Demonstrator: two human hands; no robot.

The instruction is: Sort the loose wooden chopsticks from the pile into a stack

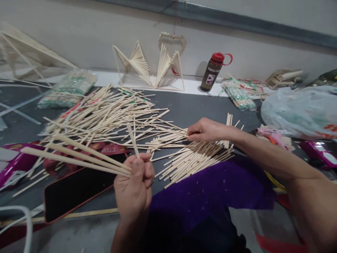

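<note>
Several pale wooden sticks (86,160) are clasped in my left hand (135,182), most of them pointing left and one pointing up. My right hand (200,130) reaches over the table with its fingers pinched at the ends of loose sticks (171,134); what lies between the fingertips is too small to make out. Just below it is a pile of sticks (195,160), fanned toward the lower left. A larger heap of loose sticks (105,112) spreads behind my left hand.
A dark phone (76,193) lies at the near left. Stick structures (137,63) and a red-capped bottle (210,72) stand along the wall. Wrapped stick packs (70,88), a plastic bag (300,109), a pink tool (273,135) and purple cloth (216,189) are around.
</note>
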